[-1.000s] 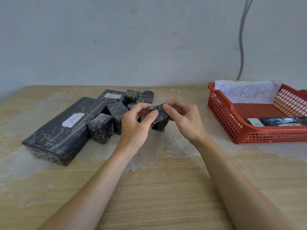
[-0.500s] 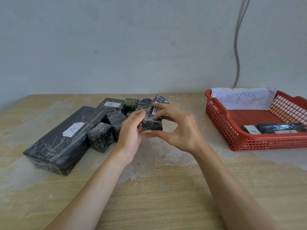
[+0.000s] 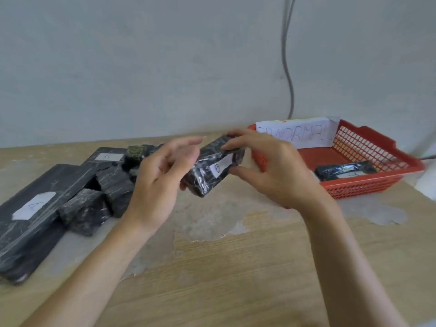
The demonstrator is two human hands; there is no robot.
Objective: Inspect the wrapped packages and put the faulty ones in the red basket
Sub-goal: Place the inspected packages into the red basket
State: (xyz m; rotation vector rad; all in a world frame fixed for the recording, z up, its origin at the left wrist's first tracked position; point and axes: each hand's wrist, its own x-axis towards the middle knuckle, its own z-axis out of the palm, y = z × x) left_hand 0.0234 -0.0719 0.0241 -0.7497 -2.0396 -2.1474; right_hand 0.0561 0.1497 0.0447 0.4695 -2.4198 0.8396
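Wooden table seen from my head cam, pale wall behind. Far L: a long flat black-wrapped package w/ a white label marked A. Smaller black-wrapped packages are heaped against its R side. Far R: the red basket, mesh-sided, w/ a paper sign on its far rim and at least one wrapped package inside.

Centre, raised off the table: my hands. R hand pinches the small wrapped package, fingers over its far end, thumb under. L hand is loose, fingers spread, at the pkg's near end. It is blurred, so I can't tell if it touches.

The pkg's long axis runs near-L to far-R, far end aimed at the basket, white label facing me. The basket sits just R of my R hand, so that hand is nearer if this one proves faulty.
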